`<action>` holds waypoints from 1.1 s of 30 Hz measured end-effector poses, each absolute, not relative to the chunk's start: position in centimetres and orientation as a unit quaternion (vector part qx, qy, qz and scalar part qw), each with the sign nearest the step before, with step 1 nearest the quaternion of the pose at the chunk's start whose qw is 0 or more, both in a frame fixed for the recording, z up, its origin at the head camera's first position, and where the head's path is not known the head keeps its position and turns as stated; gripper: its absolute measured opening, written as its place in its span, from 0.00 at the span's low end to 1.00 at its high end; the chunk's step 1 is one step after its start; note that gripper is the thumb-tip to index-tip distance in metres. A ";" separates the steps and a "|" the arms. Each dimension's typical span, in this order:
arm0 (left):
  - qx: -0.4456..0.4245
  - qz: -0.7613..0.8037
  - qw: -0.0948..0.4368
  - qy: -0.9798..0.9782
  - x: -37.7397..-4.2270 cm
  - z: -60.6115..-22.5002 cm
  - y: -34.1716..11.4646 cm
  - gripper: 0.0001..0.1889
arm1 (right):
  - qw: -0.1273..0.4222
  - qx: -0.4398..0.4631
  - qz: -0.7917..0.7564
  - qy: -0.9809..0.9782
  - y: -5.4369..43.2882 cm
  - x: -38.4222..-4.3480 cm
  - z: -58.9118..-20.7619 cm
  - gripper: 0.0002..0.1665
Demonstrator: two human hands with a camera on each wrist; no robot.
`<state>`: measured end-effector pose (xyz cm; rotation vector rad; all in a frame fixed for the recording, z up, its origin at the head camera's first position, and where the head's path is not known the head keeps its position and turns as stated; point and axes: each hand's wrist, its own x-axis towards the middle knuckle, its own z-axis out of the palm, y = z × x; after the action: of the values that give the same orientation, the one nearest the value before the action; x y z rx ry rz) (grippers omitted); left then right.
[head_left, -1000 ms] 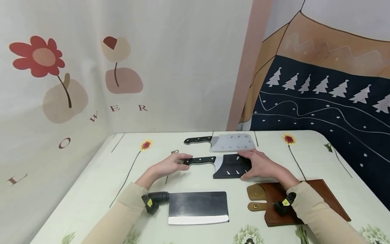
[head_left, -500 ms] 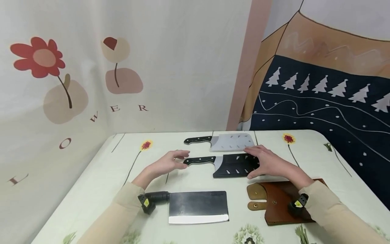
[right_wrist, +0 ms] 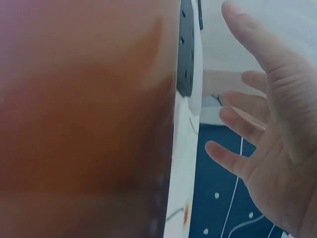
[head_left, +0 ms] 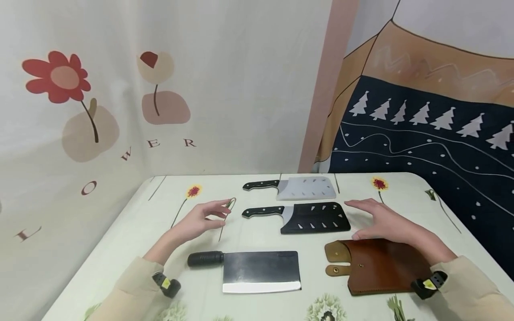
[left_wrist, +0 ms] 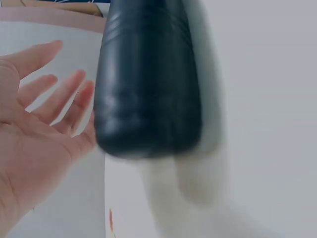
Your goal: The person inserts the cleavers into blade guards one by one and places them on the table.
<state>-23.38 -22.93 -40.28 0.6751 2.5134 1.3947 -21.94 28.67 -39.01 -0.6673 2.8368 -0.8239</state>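
Note:
Between my hands lies a cleaver in a black slotted blade guard [head_left: 315, 218], its black riveted handle [head_left: 263, 211] pointing left. My left hand [head_left: 196, 220] hovers left of that handle with loosely bent fingers and nothing in them. On the other side my right hand [head_left: 387, 222] is spread and bare, apart from the guard's right end. Behind lies a similar cleaver in a pale translucent guard [head_left: 307, 187]. Nearer me is a broad unsheathed cleaver [head_left: 261, 271]; its dark ribbed handle [left_wrist: 148, 84] looms large in the left wrist view.
A brown leather sheath [head_left: 385, 267] with tan straps lies at front right, under my right wrist; it fills the left of the right wrist view. The flower-print tabletop [head_left: 132, 232] meets a printed curtain [head_left: 241, 89] at the back.
Both hands have drawn apart and away from the black-guarded cleaver: the left moved left, the right moved right. The cleavers and the sheath have stayed put on the table.

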 end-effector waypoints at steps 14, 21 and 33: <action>0.256 0.468 0.157 0.831 -19.6 -41.3 -25.1 0.27 | 0.100 -0.221 -0.289 0.926 33.1 -18.0 -40.4 0.56; 0.237 0.468 0.168 0.835 -18.2 -41.6 -26.0 0.28 | 0.068 -0.256 -0.279 0.923 34.6 -16.1 -41.9 0.58; 0.244 0.464 0.161 0.836 -16.8 -42.4 -26.8 0.30 | 0.016 -0.300 -0.277 0.913 34.7 -14.5 -43.2 0.69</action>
<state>-16.79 -26.80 -42.39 0.6975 2.3887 1.3242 -14.52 34.69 -43.15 -0.9323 2.8378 -0.8612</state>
